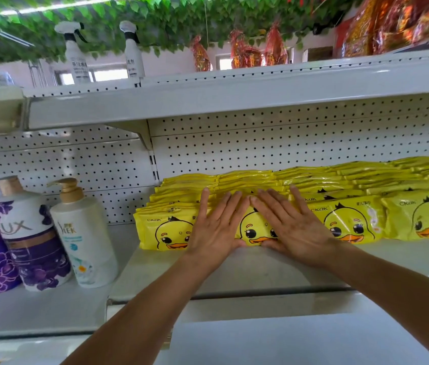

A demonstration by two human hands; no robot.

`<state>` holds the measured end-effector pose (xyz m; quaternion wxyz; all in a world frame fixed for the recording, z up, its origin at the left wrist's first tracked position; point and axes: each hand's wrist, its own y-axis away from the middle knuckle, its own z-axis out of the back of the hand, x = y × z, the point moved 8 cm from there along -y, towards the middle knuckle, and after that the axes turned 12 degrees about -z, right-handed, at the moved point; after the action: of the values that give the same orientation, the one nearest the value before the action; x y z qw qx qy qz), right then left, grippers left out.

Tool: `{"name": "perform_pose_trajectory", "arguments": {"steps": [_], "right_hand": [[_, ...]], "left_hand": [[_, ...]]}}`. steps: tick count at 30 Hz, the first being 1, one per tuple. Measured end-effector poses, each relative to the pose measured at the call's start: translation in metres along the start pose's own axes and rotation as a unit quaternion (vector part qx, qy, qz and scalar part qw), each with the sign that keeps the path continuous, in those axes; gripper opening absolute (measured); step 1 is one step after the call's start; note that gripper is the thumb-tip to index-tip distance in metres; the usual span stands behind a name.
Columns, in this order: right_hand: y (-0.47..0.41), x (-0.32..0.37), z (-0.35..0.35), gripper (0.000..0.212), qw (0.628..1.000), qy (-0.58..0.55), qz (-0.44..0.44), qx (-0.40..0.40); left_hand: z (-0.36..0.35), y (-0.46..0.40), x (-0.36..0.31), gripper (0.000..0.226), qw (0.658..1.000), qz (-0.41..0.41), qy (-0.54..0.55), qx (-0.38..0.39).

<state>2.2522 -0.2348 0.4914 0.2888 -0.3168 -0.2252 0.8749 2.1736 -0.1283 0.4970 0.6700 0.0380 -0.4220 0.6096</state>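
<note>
Fingers (202, 206) of the left hand (216, 230) lie straight and slightly spread, pressing flat on the middle stack of glossy yellow plastic wipe packs printed with a duck face (255, 229). The right hand (295, 227) mirrors it, its fingers (270, 200) straight and spread too. Both thumbs sit at the stack's near edge, and nothing is pinched. This stack stands on the white metal shelf (234, 270), touching the left neighbouring stack (163, 231) and the right neighbouring rows (353, 222).

Slippage looks like the main risk. The film is slick, so an uneven push could fan the packs out, skew them over the neighbours, or slide the front pack off the near lip.

On the lower shelf at left stand a purple flowered body-wash bottle (31, 233) and a white pump bottle with a gold head (81, 233). A white perforated back panel (260, 143) closes the far side. On top of the shelving are two white spray bottles (75, 56), then red-and-gold wrapped bundles (392, 22) at right, with green artificial leaves (155, 17) hanging overhead.
</note>
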Motion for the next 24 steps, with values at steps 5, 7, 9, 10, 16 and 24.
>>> {"name": "perform_pose_trajectory", "arguments": {"steps": [5,7,9,10,16,24], "right_hand": [[-0.009,0.0,-0.012,0.087,1.0,0.021,0.003,0.012],[-0.012,0.0,-0.016,0.087,1.0,0.027,0.006,0.011],[-0.015,0.0,-0.019,0.087,1.0,0.028,0.01,0.007],[-0.015,0.0,-0.021,0.087,1.0,0.027,0.011,0.005],[-0.021,0.0,-0.023,0.087,1.0,0.019,0.014,-0.007],[-0.019,-0.002,-0.018,0.087,1.0,0.004,0.006,0.019]], "left_hand": [[-0.008,-0.005,0.003,0.114,1.0,0.012,-0.018,0.014],[-0.012,-0.007,0.005,0.114,1.0,0.016,-0.016,0.017],[-0.015,-0.008,0.006,0.114,0.999,0.018,-0.015,0.021],[-0.016,-0.009,0.007,0.113,0.999,0.018,-0.016,0.024],[-0.024,-0.014,0.01,0.112,0.998,0.026,-0.024,0.054],[-0.014,-0.015,0.004,0.095,0.995,0.006,0.019,0.094]]}}
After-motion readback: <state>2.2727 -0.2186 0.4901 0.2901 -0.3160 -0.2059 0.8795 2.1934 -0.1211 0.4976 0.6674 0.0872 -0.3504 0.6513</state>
